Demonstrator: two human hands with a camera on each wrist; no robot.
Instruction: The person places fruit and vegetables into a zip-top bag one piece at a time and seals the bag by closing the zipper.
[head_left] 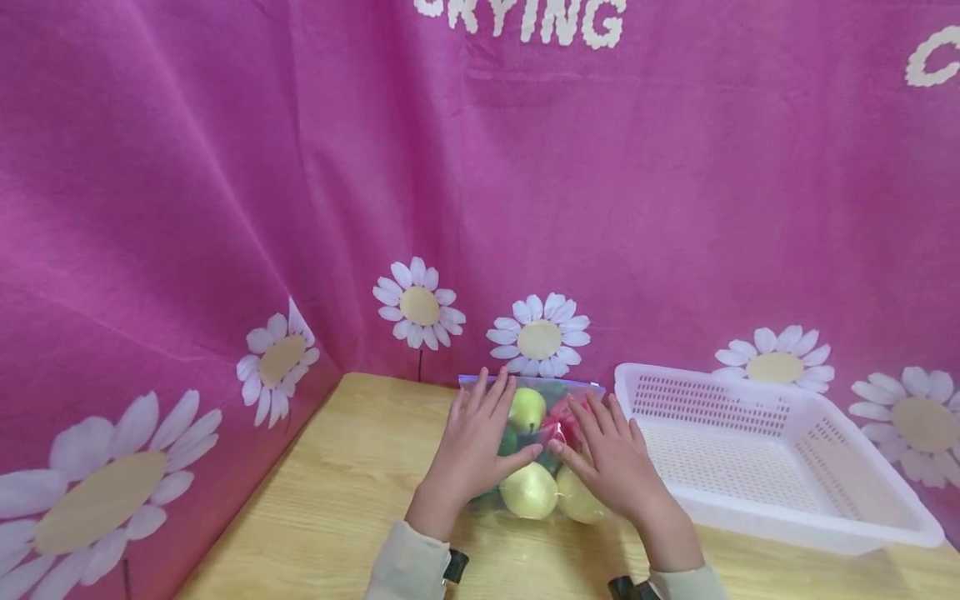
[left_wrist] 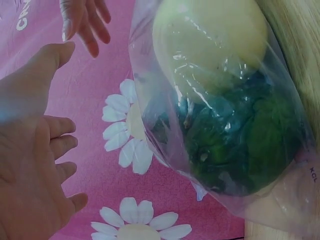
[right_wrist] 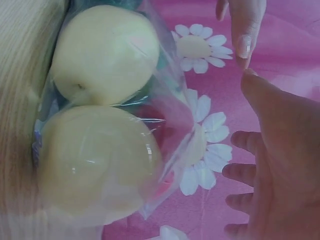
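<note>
A clear zip bag (head_left: 536, 439) with a bluish-purple top strip lies on the table, full of fruit-like items. Inside are two large pale yellow round fruits (head_left: 529, 491), a smaller yellow-green one (head_left: 527, 410), something red (head_left: 564, 421) and dark green items (left_wrist: 240, 145) whose kind I cannot tell. My left hand (head_left: 468, 446) is spread over the bag's left side, my right hand (head_left: 621, 460) over its right side. Both wrist views show a gap between palm and bag. The thumb tips almost meet above the middle, and neither hand holds anything.
To the right of the bag stands a white perforated plastic basket (head_left: 780, 517). Light wood table (head_left: 337, 492) extends to the left. A pink cloth (head_left: 600, 200) with daisies hangs behind and along the left side.
</note>
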